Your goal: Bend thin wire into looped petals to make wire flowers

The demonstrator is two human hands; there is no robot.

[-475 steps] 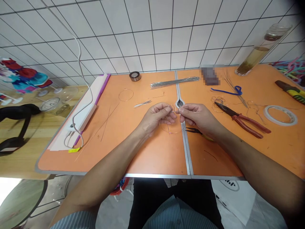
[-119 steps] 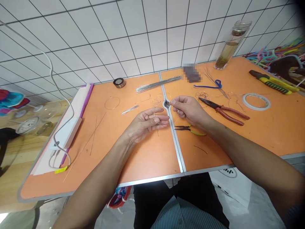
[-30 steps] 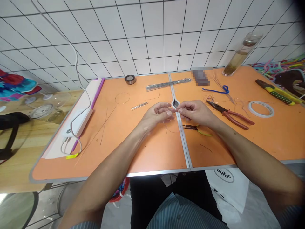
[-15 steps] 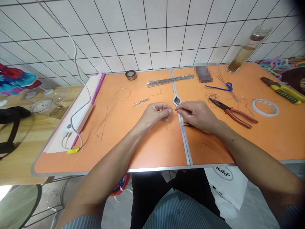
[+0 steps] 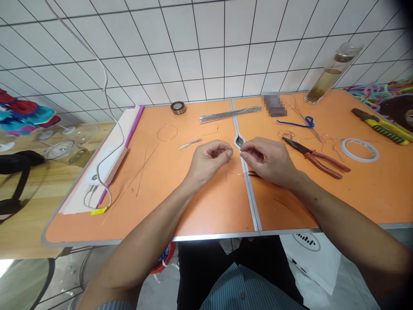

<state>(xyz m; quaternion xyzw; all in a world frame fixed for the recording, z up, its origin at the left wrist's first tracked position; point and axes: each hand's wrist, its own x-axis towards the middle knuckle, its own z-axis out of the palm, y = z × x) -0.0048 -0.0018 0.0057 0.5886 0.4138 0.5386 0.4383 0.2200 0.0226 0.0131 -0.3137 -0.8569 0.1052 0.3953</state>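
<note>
My left hand (image 5: 209,160) is closed in a pinch, thumb against forefinger, over the middle of the orange table (image 5: 206,215). Just across the metal seam, my right hand (image 5: 267,158) pinches too. A thin wire (image 5: 236,150) shows faintly between the two sets of fingertips; its ends are hidden in the fingers. Below the hands, a fine loose strand lies on the tabletop. Dark tool tips (image 5: 253,174) stick out from under my right hand, the rest of that tool being covered. A short bundle of silvery wires (image 5: 190,144) lies to the left of my left hand.
Red-handled pliers (image 5: 314,158), a white tape ring (image 5: 359,150) and a yellow-black cutter (image 5: 380,125) lie on the right. Behind are long metal wires (image 5: 229,114), a dark tape roll (image 5: 178,107), and a glass bottle (image 5: 334,75). A power strip (image 5: 108,170) sits left.
My fingertips have drawn slightly apart, the right hand shifting a little to the right, and the thin wire between them now shows. The view has tilted slightly upward.
</note>
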